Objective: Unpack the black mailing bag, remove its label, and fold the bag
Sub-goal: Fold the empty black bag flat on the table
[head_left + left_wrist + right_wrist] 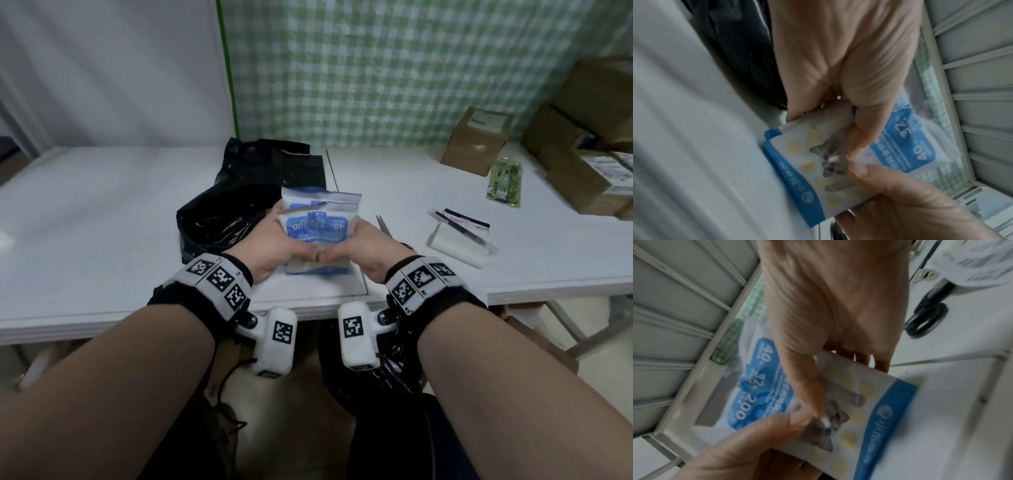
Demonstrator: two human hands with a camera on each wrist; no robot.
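The black mailing bag (pixel 236 202) lies crumpled and open on the white table (pixel 102 219), just left of and behind my hands. Both hands hold a small stack of white and blue pouches (pixel 317 222) printed with a cat, lifted slightly above the table's front edge. My left hand (pixel 274 240) grips the stack's left side and my right hand (pixel 368 243) grips its right side, thumbs meeting on top. The left wrist view shows the left thumb (pixel 861 134) pressing on the pouch (pixel 807 162). In the right wrist view the right thumb (pixel 809 386) lies across the pouch (pixel 869 410).
Scissors (pixel 382 222) lie just behind my right hand, their black handles (pixel 927 319) showing. A white sheet with a dark strip (pixel 459 240) lies to the right. Cardboard boxes (pixel 476 140) and a green packet (pixel 505 183) sit at the far right.
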